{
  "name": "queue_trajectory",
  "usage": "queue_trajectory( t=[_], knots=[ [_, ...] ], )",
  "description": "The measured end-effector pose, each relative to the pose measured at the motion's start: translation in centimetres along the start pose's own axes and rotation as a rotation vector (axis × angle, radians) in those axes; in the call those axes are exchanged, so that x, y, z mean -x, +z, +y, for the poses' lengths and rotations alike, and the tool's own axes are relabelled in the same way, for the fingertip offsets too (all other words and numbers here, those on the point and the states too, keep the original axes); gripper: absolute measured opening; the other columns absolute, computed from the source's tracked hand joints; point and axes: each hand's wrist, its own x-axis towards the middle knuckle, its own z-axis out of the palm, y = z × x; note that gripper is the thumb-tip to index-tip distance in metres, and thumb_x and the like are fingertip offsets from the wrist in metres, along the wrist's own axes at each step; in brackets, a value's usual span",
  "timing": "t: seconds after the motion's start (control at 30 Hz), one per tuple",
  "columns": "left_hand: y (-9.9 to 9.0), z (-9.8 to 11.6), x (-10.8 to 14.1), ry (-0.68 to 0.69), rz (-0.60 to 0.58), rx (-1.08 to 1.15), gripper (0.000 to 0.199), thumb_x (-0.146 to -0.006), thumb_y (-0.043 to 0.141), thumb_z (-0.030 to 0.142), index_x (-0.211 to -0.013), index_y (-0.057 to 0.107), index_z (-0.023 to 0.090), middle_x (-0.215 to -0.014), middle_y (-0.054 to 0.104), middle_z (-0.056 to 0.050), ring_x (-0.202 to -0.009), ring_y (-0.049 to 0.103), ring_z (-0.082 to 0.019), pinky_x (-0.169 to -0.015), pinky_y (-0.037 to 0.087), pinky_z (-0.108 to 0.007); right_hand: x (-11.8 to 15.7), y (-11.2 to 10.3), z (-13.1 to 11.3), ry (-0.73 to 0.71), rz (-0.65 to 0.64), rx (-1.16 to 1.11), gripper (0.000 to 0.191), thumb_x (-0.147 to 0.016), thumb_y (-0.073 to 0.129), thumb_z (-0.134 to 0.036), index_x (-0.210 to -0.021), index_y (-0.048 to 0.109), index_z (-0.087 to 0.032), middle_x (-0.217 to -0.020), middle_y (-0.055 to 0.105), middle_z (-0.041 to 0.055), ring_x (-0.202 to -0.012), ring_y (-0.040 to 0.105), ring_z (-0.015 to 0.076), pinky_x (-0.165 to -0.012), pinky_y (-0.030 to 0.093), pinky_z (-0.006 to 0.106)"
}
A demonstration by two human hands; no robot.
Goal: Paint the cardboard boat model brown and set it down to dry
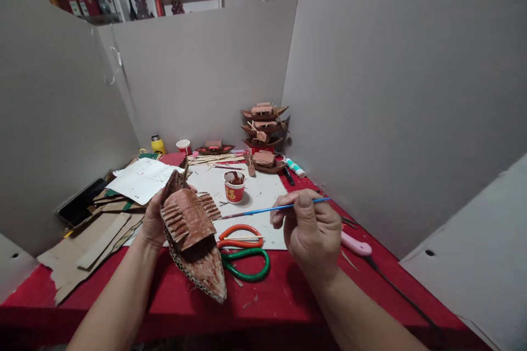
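Observation:
My left hand (153, 222) grips a cardboard model boat (190, 225) by its left side, tilted with its pointed end toward me. The boat has a reddish-brown curved roof with corrugated pieces at both sides. In my right hand (312, 227) is a thin blue paintbrush (263, 210), pinched between thumb and fingers. Its tip points left, close to the boat's corrugated edge; whether they touch I cannot tell. Beyond the brush stands a red paper cup (235, 189) with brown paint on its inner wall. Scissors (246, 263) with one orange and one green handle lie beside the boat, their blades hidden.
Several finished model boats (264, 126) are stacked at the back right. Cardboard scraps (99, 241) and a paint-marked white sheet (142, 180) cover the left side. A pink-handled corded tool (356, 244) lies at right. Thin wooden sticks (214, 159) lie at the back. Partition walls enclose the red-covered table.

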Motion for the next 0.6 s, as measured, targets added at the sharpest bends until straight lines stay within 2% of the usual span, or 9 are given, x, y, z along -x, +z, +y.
queue_trajectory(
  t=[0.13, 0.37, 0.5, 0.6],
  knots=[
    [-0.2, -0.3, 0.0, 0.020, -0.020, -0.009, 0.053, -0.057, 0.076, 0.063, -0.090, 0.075, 0.021, -0.097, 0.078, -0.013, -0.113, 0.065, -0.043, -0.094, 0.053, -0.054, 0.6, 0.2, -0.2, -0.064, -0.025, 0.093, 0.026, -0.096, 0.059, -0.040, -0.081, 0.068, -0.021, -0.059, 0.065, -0.0020, -0.048, 0.063, 0.0132, -0.046, 0.051, 0.025],
    [-0.5, -0.8, 0.0, -0.022, -0.120, -0.011, 0.057, -0.055, 0.081, 0.059, -0.096, 0.075, 0.022, -0.106, 0.076, -0.014, -0.118, 0.062, -0.041, -0.099, 0.051, -0.051, 1.1, 0.2, 0.2, -0.207, -0.158, 0.217, 0.017, -0.097, 0.058, -0.033, -0.090, 0.069, -0.023, -0.065, 0.069, -0.0011, -0.052, 0.066, 0.0134, -0.050, 0.054, 0.025],
    [-0.7, -0.6, -0.3, 0.006, -0.085, -0.021, 0.062, -0.053, 0.081, 0.060, -0.098, 0.075, 0.018, -0.105, 0.077, -0.015, -0.117, 0.063, -0.042, -0.100, 0.050, -0.050, 1.3, -0.1, 0.4, -0.223, -0.177, 0.180, 0.014, -0.097, 0.057, -0.026, -0.090, 0.068, -0.023, -0.067, 0.068, -0.0019, -0.053, 0.065, 0.0124, -0.050, 0.053, 0.025],
    [-0.6, -0.4, -0.5, 0.056, -0.030, -0.002, 0.058, -0.056, 0.079, 0.059, -0.098, 0.074, 0.019, -0.105, 0.077, -0.013, -0.117, 0.063, -0.040, -0.099, 0.050, -0.050, 1.3, -0.2, 0.5, -0.231, -0.146, 0.133, 0.014, -0.097, 0.057, -0.026, -0.090, 0.069, -0.024, -0.065, 0.066, -0.0021, -0.051, 0.063, 0.0123, -0.049, 0.051, 0.026]
  ],
)
